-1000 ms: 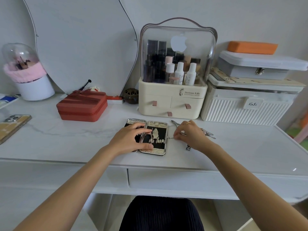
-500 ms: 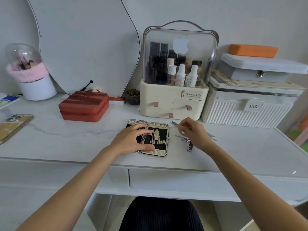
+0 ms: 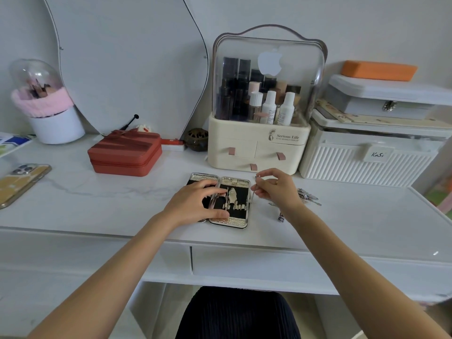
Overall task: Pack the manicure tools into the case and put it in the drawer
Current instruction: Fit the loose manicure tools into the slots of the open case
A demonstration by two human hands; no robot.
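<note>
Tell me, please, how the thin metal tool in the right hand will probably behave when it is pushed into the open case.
The thin metal tool looks stiff and light, a narrow steel rod pinched by the right hand. Its polished surface may slip between the fingers. The open case might shift when pushed, which is probably why the left hand rests on it.

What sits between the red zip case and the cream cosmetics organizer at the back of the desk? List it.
In the head view, between the red zip case and the cream organizer sit a small white-and-red box and a dark round openwork pot.
</note>
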